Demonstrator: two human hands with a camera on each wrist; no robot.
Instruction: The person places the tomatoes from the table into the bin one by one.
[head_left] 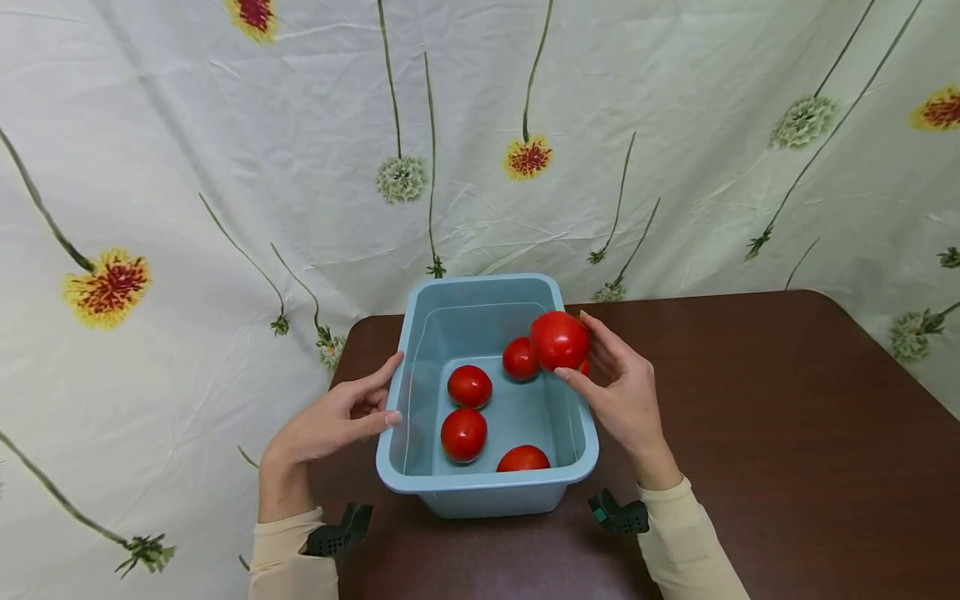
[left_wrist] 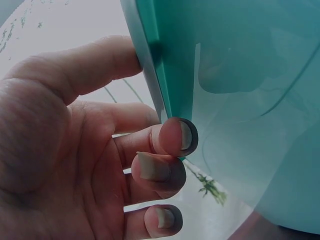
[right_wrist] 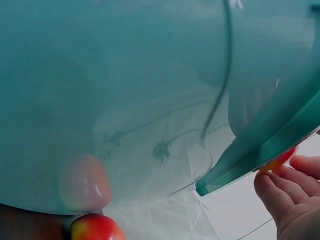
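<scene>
A light blue plastic bin (head_left: 487, 483) stands on the table with several red tomatoes inside. My left hand (head_left: 341, 412) grips its left rim, thumb on the rim and fingers beneath; the left wrist view shows the fingertips (left_wrist: 186, 134) by the bin's outer wall. At the right rim, my right hand (head_left: 618, 387) holds a glossy red tomato (head_left: 558, 341) between thumb and fingers, overlapping the bin in the head view. In the right wrist view, this hand (right_wrist: 295, 195) reaches the rim from outside. Low beside the bin wall lies another red and yellow fruit (right_wrist: 97, 229).
Within the bin, tomatoes lie at the middle (head_left: 470, 386), below it (head_left: 463, 436), right of centre (head_left: 520, 359) and by the near wall (head_left: 523, 459). The dark brown table (head_left: 765, 433) stretches right. A flower-printed white cloth (head_left: 300, 150) hangs behind and to the left.
</scene>
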